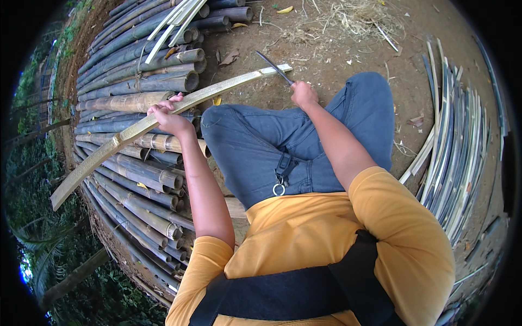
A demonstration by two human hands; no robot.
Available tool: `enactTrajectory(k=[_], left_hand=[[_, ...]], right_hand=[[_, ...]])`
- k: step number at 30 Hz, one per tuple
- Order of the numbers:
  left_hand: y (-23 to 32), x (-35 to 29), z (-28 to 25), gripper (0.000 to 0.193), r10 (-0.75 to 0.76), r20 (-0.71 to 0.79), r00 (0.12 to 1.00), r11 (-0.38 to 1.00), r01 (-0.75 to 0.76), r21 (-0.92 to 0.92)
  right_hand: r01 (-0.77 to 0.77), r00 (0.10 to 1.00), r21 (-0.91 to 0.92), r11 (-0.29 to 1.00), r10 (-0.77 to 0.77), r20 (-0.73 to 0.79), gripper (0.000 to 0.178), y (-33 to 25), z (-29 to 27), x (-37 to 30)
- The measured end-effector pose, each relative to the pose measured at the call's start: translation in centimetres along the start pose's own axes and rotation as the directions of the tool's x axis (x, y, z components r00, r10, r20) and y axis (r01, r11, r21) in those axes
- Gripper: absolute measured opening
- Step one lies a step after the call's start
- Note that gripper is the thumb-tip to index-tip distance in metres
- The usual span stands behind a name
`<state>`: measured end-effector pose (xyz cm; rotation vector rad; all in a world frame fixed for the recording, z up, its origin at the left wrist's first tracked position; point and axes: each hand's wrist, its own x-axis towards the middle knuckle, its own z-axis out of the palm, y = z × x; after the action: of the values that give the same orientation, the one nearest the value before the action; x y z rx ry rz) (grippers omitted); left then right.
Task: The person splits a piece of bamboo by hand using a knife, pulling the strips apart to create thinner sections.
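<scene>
Bamboo strip (133, 130) slants through the grasping left hand (171, 115).
Long axis: one end back-left of that hand, other forward-right, beside knife (266, 60) clenched in right hand (304, 95).

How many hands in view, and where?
2. The left hand holds the strip near its middle; the right hand grips the knife at the strip's far end. No others show.
</scene>
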<state>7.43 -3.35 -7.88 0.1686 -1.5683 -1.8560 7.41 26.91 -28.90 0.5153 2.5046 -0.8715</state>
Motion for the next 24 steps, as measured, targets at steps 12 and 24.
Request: enactTrajectory(k=[12,24], left_hand=[[0.7,-1.1,-0.5,0.013,-0.019,0.005,1.000,1.000,0.019,-0.010],[0.4,3.5,-1.9,0.012,0.181,-0.199,0.963,0.983,-0.180,0.027]], right_hand=[[-0.130,0.989,-0.027,0.991,0.128,-0.075,0.038,1.0,0.5,1.4],[0.044,0.997,-0.081,0.996,-0.038,0.064,0.029,-0.2,-1.7,-0.5]])
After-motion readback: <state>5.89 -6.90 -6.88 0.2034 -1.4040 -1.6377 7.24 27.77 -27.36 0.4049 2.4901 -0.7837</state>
